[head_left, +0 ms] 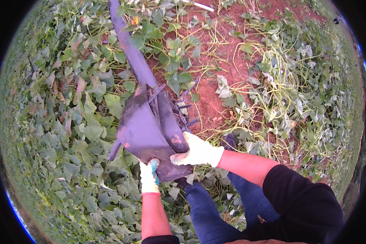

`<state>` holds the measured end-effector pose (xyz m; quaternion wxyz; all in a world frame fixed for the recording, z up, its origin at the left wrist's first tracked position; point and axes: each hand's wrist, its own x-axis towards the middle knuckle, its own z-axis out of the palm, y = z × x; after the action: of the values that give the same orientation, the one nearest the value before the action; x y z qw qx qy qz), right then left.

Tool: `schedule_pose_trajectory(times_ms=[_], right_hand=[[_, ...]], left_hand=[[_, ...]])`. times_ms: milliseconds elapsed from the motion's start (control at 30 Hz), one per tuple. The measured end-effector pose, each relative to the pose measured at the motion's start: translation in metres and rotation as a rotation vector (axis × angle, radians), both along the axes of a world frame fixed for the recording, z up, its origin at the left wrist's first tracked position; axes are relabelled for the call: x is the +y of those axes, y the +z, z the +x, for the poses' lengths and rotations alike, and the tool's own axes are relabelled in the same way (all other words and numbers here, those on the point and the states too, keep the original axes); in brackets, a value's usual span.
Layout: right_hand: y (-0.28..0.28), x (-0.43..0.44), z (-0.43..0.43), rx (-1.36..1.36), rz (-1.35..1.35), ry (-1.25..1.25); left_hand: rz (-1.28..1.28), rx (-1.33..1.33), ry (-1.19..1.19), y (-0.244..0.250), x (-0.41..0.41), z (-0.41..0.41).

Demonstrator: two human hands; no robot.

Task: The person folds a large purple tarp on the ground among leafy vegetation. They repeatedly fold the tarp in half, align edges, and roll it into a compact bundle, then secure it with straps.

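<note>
Both my hands wear white work gloves and hold a bundle of folded dark sheet material, perhaps plastic film, with reddish soil smears. My left hand grips its lower left edge, the thumb on top. My right hand clasps its lower right side, with the thumb over the near face and the other fingers hidden behind it. A long dark strip runs from the bundle's top up to the picture's upper edge. Several narrow dark ends stick out at the bundle's sides.
Leafy green vines cover the ground on the left, with more vines at the right. Reddish bare soil shows between them. A white rod or pipe lies at the top. My legs in blue trousers stand among the leaves.
</note>
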<state>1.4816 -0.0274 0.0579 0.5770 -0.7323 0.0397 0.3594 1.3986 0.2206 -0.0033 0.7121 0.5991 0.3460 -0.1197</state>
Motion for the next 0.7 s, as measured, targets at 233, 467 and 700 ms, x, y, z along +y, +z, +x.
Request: schedule_pose_trajectory(times_ms=[233, 467, 700], right_hand=[[0.055, -0.015, -0.063, -0.036, -0.056, -0.121], [0.126, -0.005, -0.134, 0.261, 0.125, -0.342], [0.075, -0.005, -0.104, 0.302, -0.036, -0.137]], left_hand=[[-0.160, -0.078, 0.011, 0.073, -0.032, -0.036], [-0.093, -0.194, 0.077, 0.107, -0.036, -0.118], [-0.020, 0.052, 0.012, 0.071, -0.034, -0.090]])
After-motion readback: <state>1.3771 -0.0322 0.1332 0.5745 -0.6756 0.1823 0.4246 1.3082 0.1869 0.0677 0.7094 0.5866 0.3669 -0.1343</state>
